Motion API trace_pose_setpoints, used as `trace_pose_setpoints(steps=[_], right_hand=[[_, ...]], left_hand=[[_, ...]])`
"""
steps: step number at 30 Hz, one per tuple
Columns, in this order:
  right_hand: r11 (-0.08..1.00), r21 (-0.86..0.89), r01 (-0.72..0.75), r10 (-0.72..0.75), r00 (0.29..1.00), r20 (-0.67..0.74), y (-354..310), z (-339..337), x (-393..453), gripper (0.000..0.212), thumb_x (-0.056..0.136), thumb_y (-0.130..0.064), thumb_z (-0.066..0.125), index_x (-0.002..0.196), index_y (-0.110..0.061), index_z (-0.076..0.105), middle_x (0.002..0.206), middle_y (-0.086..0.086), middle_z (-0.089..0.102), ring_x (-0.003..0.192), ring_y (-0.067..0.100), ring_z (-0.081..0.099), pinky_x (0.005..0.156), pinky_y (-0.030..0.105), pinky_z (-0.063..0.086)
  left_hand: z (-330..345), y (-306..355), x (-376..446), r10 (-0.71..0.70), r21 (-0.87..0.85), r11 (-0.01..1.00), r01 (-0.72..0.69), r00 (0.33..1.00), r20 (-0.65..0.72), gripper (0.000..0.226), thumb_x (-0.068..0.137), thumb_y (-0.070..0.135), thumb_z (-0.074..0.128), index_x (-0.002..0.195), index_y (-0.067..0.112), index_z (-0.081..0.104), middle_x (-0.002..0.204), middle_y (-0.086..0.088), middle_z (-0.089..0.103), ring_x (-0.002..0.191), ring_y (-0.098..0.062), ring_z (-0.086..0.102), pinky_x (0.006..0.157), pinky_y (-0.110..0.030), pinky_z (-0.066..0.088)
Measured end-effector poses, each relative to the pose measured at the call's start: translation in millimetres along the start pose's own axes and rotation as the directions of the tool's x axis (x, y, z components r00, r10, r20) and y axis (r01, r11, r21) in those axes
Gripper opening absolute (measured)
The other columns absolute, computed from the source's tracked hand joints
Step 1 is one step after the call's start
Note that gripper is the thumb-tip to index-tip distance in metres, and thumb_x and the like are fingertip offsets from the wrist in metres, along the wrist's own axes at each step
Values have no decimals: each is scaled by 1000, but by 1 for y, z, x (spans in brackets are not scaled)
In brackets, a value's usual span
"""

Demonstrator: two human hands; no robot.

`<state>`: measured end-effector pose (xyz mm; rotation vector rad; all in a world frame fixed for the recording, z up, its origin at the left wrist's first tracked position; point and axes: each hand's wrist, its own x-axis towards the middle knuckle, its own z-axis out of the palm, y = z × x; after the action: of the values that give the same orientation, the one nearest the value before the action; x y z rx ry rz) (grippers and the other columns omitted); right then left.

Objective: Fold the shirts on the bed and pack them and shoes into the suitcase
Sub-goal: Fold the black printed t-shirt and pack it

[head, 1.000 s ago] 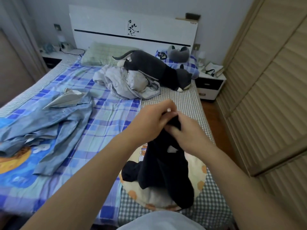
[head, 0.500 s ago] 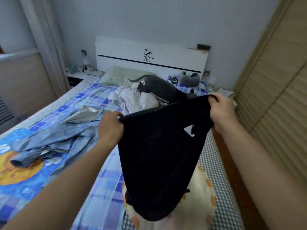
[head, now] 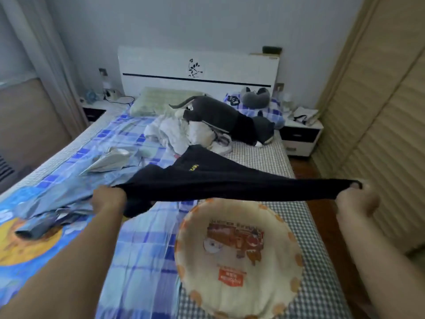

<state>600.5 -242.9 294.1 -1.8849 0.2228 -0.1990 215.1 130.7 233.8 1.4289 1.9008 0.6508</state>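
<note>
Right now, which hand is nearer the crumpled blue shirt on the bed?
Left. The left hand grips the black shirt just above the blue shirt; the right hand holds the other end, across the bed.

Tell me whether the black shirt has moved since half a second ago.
Yes. The black shirt, gripped by the left hand and right hand, went from hanging to flung out flat over the bed, toward the headboard.

Walls: pale blue-grey (head: 207, 24) | headboard: white, dark stripe, flower motif (head: 197, 72) | nightstands: white, one at each head corner (head: 299, 137) | wardrobe: beige louvred doors, right (head: 379, 134) | curtain: left (head: 39, 54) | floor: reddish wood (head: 303, 166) | light: dim, cool.
</note>
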Motion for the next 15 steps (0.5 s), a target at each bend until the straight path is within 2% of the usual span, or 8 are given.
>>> trace_pose_setpoints(steps=[2, 3, 5, 7, 9, 12, 14, 15], right_hand=[[966, -259, 11, 22, 992, 124, 69, -8, -18, 24, 101, -5, 40, 105, -12, 62, 108, 12, 61, 92, 33, 57, 79, 38, 46], [917, -397, 49, 42, 975, 218, 103, -13, -28, 23, 99, -2, 42, 102, -12, 62, 107, 14, 62, 89, 34, 57, 76, 39, 49], [792, -596, 131, 122, 923, 364, 159, -23, -53, 22, 97, -2, 48, 90, -13, 65, 94, 13, 64, 74, 31, 55, 58, 34, 42], [721, -670, 175, 156, 902, 403, 199, -31, -75, 35, 100, -8, 51, 66, -15, 57, 70, 7, 56, 57, 23, 47, 50, 29, 30], [721, -682, 123, 192, 910, 368, 223, -36, -89, 46, 99, -6, 53, 54, -12, 47, 55, 6, 43, 49, 18, 39, 49, 28, 24], [741, -670, -45, 301, 914, 271, 226, -38, -98, 34, 100, -7, 53, 70, 7, 59, 65, 12, 50, 61, 27, 49, 59, 37, 43], [783, -593, -189, 369, 908, 198, 222, -38, -104, 18, 99, 1, 54, 97, 11, 68, 84, 20, 63, 64, 30, 53, 71, 44, 51], [797, -555, -241, 398, 899, 181, 219, -37, -109, 18, 97, 6, 54, 108, 9, 68, 99, 24, 67, 64, 30, 53, 74, 44, 51]], left_hand=[[35, -59, -16, -115, -142, 979, 149, 968, 222, 44, 102, 17, 47, 144, 8, 52, 142, -13, 58, 123, -32, 62, 82, -34, 60], [49, -85, -31, -138, -155, 971, 182, 956, 259, 43, 100, 14, 47, 142, 7, 54, 139, -15, 60, 121, -33, 63, 85, -35, 59], [67, -130, -63, -166, -167, 964, 209, 957, 236, 35, 86, 6, 55, 119, 5, 67, 116, -21, 68, 108, -39, 66, 90, -43, 56], [70, -163, -90, -177, -125, 967, 222, 939, 296, 23, 74, 3, 57, 93, 8, 68, 89, -19, 69, 87, -38, 67, 77, -42, 55], [64, -189, -102, -155, -126, 966, 224, 899, 410, 20, 71, -5, 57, 84, 9, 64, 79, -17, 65, 70, -30, 59, 63, -34, 46], [37, -209, -109, -128, -131, 971, 202, 893, 432, 31, 78, -21, 56, 84, 9, 62, 78, -18, 61, 60, -24, 51, 58, -31, 40], [19, -220, -112, -96, -122, 980, 158, 908, 407, 35, 80, -19, 61, 93, 13, 64, 79, -17, 64, 62, -26, 56, 59, -33, 44], [12, -225, -112, -95, -133, 978, 160, 912, 399, 36, 82, -17, 64, 98, 15, 65, 82, -16, 67, 65, -27, 60, 59, -33, 47]])
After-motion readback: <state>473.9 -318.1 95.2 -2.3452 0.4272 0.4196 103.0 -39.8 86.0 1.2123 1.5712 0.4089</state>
